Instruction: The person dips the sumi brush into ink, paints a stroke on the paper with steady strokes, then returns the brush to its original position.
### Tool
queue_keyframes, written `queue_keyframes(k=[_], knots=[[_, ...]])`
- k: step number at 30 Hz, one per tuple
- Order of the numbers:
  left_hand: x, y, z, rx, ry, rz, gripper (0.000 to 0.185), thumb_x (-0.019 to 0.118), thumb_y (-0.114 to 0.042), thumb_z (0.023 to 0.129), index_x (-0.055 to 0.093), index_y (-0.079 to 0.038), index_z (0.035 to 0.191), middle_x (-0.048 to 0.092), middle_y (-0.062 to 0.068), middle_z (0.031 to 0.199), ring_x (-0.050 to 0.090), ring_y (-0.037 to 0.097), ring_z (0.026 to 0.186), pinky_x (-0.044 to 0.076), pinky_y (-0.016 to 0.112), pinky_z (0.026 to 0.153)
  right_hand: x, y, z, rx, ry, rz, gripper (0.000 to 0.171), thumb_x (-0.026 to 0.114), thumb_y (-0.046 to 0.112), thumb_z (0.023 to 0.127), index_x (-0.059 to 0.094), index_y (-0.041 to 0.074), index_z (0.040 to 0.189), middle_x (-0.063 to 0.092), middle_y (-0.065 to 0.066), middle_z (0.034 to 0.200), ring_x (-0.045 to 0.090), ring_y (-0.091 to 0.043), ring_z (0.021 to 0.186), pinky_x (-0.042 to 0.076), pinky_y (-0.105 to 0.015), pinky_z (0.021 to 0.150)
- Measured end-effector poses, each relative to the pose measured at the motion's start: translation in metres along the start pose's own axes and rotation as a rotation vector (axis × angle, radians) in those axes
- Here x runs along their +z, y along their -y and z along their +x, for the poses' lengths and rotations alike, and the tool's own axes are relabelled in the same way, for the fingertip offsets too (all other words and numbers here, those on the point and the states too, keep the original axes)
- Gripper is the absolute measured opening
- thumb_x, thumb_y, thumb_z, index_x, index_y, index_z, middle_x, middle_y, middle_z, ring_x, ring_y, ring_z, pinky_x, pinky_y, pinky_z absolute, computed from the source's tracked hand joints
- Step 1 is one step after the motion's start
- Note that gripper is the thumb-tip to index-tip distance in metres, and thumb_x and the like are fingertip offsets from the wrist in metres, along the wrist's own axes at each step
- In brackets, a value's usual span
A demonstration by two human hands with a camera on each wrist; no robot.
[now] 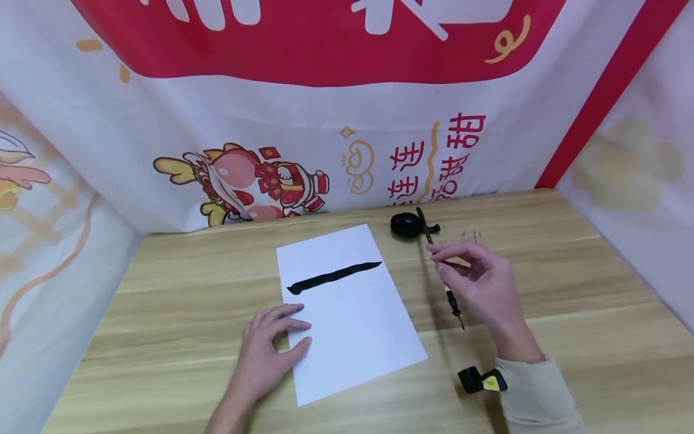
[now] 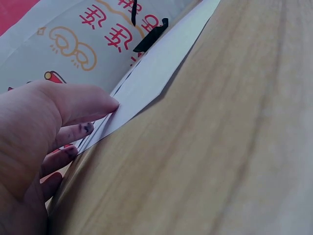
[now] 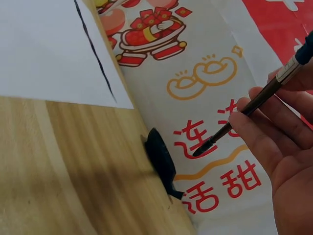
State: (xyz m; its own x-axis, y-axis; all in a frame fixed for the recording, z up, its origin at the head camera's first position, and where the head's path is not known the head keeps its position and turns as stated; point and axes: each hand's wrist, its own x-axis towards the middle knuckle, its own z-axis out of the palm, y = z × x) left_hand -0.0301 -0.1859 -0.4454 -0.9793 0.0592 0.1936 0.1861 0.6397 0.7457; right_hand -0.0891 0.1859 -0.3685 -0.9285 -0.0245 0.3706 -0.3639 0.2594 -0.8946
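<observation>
My right hand (image 1: 479, 283) pinches a writing brush (image 1: 452, 301) by its dark handle, to the right of the paper. Its dark tip (image 3: 204, 147) points toward the back of the table, just over or beside a small black ink dish (image 1: 405, 225) with a short handle. In the right wrist view the palm faces the camera and the fingers lie along the shaft. The left hand (image 1: 269, 345), fingers spread, rests on the left edge of a white sheet of paper (image 1: 358, 337). Across the sheet's upper part runs one thick black stroke (image 1: 336, 275). Dark stains mark some left fingertips (image 2: 87, 128).
A wood-grain table (image 1: 162, 325) bears everything. Behind it hangs a printed white and red cloth (image 1: 303, 108), with more cloth at both sides. Faint dark marks (image 1: 470, 235) lie right of the dish. A black wrist camera (image 1: 481, 380) sits by the right sleeve.
</observation>
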Motion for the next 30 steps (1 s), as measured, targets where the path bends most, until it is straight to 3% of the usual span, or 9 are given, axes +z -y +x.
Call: queue_keyframes(k=[9, 19, 24, 30], knots=[[0.001, 0.0, 0.0, 0.01, -0.005, 0.003, 0.026, 0.093, -0.016, 0.082, 0.083, -0.031, 0.101, 0.073, -0.006, 0.139, 0.054, 0.025, 0.136, 0.025, 0.059, 0.119, 0.001, -0.017, 0.001, 0.059, -0.024, -0.108, 0.012, 0.076, -0.007, 0.092, 0.078, 0.002, 0.099, 0.08, -0.017, 0.12, 0.075, -0.005, 0.114, 0.061, -0.02, 0.09], [0.0, -0.003, 0.001, -0.014, 0.001, 0.005, 0.025, 0.093, -0.018, 0.083, 0.083, -0.032, 0.1, 0.072, -0.007, 0.14, 0.054, 0.025, 0.137, 0.025, 0.06, 0.12, 0.002, -0.031, 0.002, 0.155, 0.101, -0.211, 0.014, 0.076, -0.007, 0.093, 0.078, 0.004, 0.103, 0.08, -0.016, 0.12, 0.078, -0.03, 0.115, 0.062, -0.023, 0.09], [-0.001, -0.003, 0.0, -0.032, 0.007, 0.007, 0.024, 0.093, -0.018, 0.083, 0.083, -0.032, 0.1, 0.072, -0.007, 0.14, 0.054, 0.025, 0.138, 0.024, 0.061, 0.12, 0.003, -0.036, 0.0, 0.196, 0.168, -0.296, 0.014, 0.076, -0.002, 0.096, 0.079, 0.007, 0.106, 0.08, -0.01, 0.117, 0.077, -0.028, 0.11, 0.064, -0.032, 0.092], [-0.001, -0.003, 0.0, -0.019, -0.001, 0.002, 0.025, 0.093, -0.018, 0.083, 0.083, -0.032, 0.1, 0.073, -0.007, 0.14, 0.054, 0.025, 0.137, 0.023, 0.061, 0.12, 0.004, -0.042, -0.004, 0.153, 0.228, -0.357, 0.013, 0.074, -0.002, 0.098, 0.079, 0.009, 0.103, 0.079, -0.005, 0.105, 0.077, -0.024, 0.104, 0.065, -0.04, 0.092]])
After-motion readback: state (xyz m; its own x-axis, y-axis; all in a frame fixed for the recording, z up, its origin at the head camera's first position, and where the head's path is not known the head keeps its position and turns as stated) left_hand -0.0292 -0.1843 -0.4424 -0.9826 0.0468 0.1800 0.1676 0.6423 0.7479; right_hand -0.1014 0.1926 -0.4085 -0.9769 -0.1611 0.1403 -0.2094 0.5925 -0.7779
